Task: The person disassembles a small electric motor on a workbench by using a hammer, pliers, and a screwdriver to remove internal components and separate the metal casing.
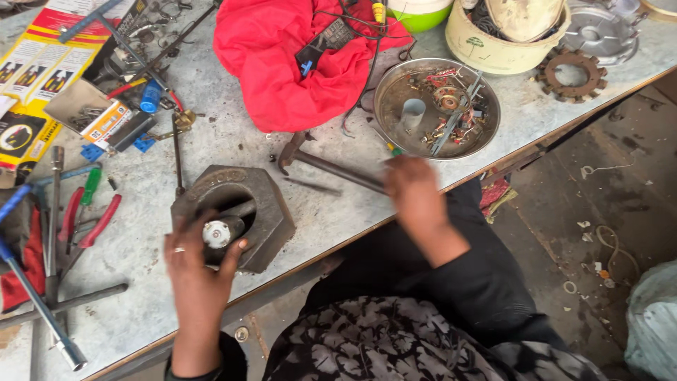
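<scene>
Head view: left hand (197, 271) pinches metal cylinder (220, 231); right hand (412, 187) grips hammer (321, 164); yellow carton (32, 77) far left

Even daylight — soft shadows, motion-blurred hands (416, 190)

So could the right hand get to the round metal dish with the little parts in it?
Probably yes. The right hand is on the hammer handle, just below the metal dish, and only bare table lies between them.
</scene>
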